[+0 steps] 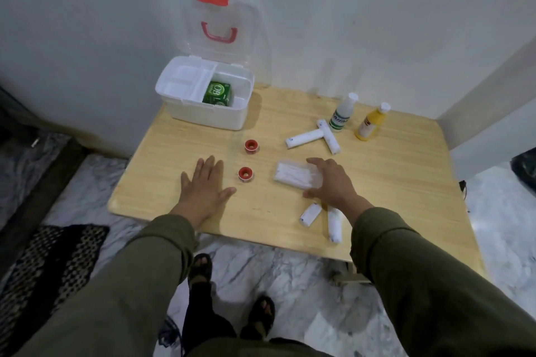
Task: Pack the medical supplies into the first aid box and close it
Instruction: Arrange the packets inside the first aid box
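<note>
Left hand (pixel 203 188) flat, palm down on wooden surface (pixel 391 182), fingers (pixel 213 166) spread and straight, gripping nothing; thumb out to the right, forearm in olive sleeve (pixel 121 284) stretched fwd. Right hand (pixel 333 181) reaching fwd, arched over right end of clear pack of white cotton swabs (pixel 294 175); fingers curled loosely around pack's far and near edges, thumb at near corner, touching but pack flat on surface, not lifted. Two red tape rolls (pixel 251 145) betw. the hands: one just right of left thumb, other farther back toward the box. First aid box (pixel 204 93) at rear left corner, against wall, lid (pixel 220 26) upright w/ red handle and red cross tab; white tray inside on left, green carton (pixel 218 93) in right compartment. Two white bandage rolls (pixel 316 136) crossed in a T behind the swab pack; two more (pixel 322 219) near front edge, partly under right wrist. White spray bottle (pixel 342 113) and yellow bottle (pixel 371 123) upright at rear right, near each other.
</note>
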Available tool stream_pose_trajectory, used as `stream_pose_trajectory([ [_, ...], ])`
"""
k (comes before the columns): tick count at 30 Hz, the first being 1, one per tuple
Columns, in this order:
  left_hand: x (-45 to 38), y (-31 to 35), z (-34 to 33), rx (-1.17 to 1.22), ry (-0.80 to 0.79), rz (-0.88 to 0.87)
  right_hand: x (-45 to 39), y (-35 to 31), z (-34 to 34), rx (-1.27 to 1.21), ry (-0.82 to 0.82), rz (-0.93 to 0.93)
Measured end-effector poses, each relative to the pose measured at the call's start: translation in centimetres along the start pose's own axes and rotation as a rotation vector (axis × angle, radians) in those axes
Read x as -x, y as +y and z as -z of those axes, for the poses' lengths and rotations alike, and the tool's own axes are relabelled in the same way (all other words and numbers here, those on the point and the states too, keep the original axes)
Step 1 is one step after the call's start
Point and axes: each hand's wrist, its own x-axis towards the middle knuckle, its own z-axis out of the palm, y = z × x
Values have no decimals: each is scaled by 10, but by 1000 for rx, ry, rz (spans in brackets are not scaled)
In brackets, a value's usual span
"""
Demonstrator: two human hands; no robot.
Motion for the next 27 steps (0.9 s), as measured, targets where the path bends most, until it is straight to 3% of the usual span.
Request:
stream_pose_trajectory([
  [7, 1, 4, 10, 0, 16, -8, 1, -19, 32, -229, 20, 64],
  [13, 4, -1, 51, 43, 388, -192, -4, -58, 65, -489, 79, 164],
  [17, -13, -14, 91, 2, 546, -251, -19, -97, 78, -617, 124, 204],
  [21, -38, -36, 127, -4, 583, -262, -38, -139, 80, -659, 171, 242],
  [27, -79, -61, 161, -58, 449, -222, -75, -184, 71, -633, 280, 248],
])
